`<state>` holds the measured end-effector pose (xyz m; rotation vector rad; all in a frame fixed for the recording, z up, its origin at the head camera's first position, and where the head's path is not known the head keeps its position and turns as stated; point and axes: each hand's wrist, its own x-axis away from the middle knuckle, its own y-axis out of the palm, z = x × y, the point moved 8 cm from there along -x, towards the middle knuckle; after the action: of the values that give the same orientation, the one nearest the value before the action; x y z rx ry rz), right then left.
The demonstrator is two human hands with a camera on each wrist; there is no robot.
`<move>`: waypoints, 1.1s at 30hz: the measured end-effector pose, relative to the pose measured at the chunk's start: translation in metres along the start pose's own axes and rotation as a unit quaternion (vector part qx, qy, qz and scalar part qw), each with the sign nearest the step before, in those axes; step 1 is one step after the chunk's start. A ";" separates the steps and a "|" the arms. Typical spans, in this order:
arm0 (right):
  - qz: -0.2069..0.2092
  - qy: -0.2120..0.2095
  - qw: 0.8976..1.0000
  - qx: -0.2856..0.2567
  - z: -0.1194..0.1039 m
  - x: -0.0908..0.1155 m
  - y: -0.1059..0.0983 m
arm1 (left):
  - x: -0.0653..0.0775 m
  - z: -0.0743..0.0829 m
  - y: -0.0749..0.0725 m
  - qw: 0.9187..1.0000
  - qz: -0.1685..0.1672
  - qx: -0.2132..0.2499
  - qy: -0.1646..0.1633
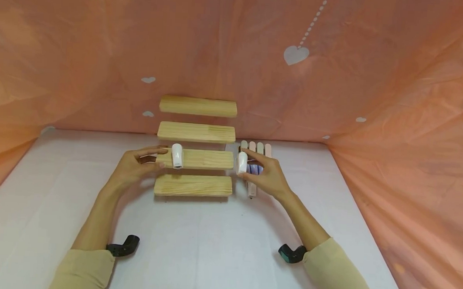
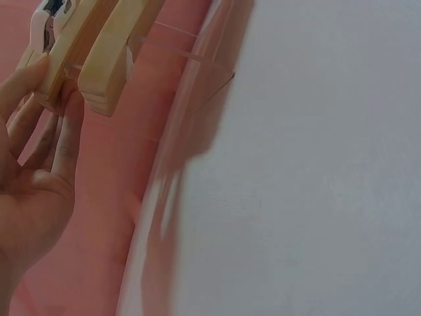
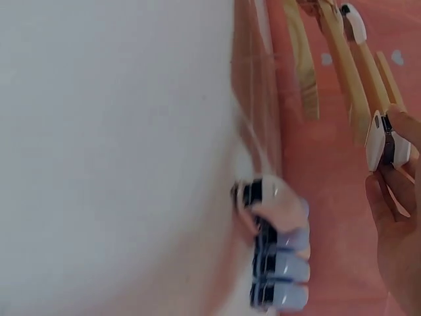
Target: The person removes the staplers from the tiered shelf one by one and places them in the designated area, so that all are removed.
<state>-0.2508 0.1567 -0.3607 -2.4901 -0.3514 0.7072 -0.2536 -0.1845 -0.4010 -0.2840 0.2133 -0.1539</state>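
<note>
A stepped wooden display rack (image 1: pixel 193 185) with several pale boards stands near the back of the table. My left hand (image 1: pixel 133 165) grips the left end of its third board from the top (image 1: pixel 207 159), thumb and fingers around the end. On that board, beside my left fingertips, stands a small white stapler (image 1: pixel 177 156). My right hand (image 1: pixel 268 175) pinches a second white stapler (image 1: pixel 242 162) between thumb and fingers, just off the board's right end. In the right wrist view this held stapler (image 3: pixel 388 141) shows its dark metal middle between white halves.
Pastel staplers in pink, green and purple lie in a group right of the rack, partly behind my right hand; a pink stapler (image 3: pixel 279 204) is nearest in the right wrist view. An orange-pink cloth (image 1: pixel 229 44) hangs behind the white table (image 1: pixel 202 247).
</note>
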 end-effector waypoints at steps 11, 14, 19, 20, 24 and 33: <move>0.007 0.044 0.999 -0.005 0.023 0.022 -0.017 | -0.001 -0.001 0.002 0.998 -0.013 0.058 -0.005; 0.007 0.052 0.999 0.002 0.019 0.028 -0.021 | -0.001 -0.001 0.003 0.997 -0.015 0.075 -0.007; 0.001 0.057 0.998 0.019 -0.002 0.036 -0.029 | -0.001 0.001 0.004 0.995 -0.014 0.096 -0.004; 0.000 0.060 0.998 0.015 -0.003 0.037 -0.030 | -0.001 0.001 0.004 0.995 -0.014 0.101 -0.002; 0.003 0.063 0.998 -0.001 0.012 0.042 -0.032 | -0.001 0.000 0.005 0.993 -0.015 0.121 -0.003; 0.001 0.070 0.998 0.001 0.054 0.055 -0.028 | -0.001 -0.003 0.005 0.995 -0.007 0.100 -0.005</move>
<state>-0.2379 0.2230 -0.4078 -2.5219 -0.2972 0.5299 -0.2544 -0.1804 -0.4048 -0.0862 0.1845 -0.1855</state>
